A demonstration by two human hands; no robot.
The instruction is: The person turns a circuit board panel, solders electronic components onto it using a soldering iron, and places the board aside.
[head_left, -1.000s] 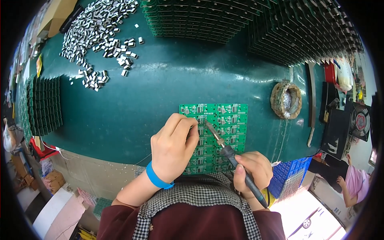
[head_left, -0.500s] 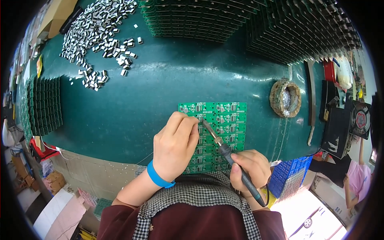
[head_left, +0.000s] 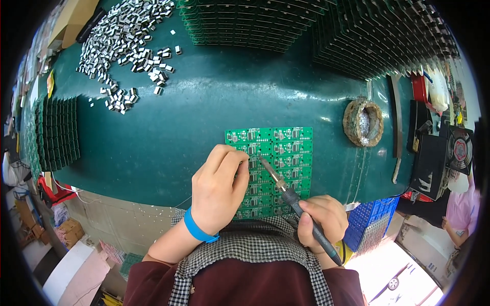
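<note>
A green panel of circuit boards lies on the bench in front of me, its near end by my checked apron. My right hand is wrapped round the dark handle of a soldering iron, whose tip slants up and left onto the panel's upper middle. Beside that tip, over the panel's left column, my left hand is closed in a pinch. What its fingertips hold is hidden, though a thin strand shows near the blue wristband.
Small white-and-dark components lie heaped at the far left. Racked green boards stand at the back, more boards at the left edge. A crusted round pot sits to the right, near a fan. Another person is at far right.
The panel has shifted slightly away and left. My left hand moved a little left with it, and the iron's tip sits slightly lower on the panel. The person at right moved.
</note>
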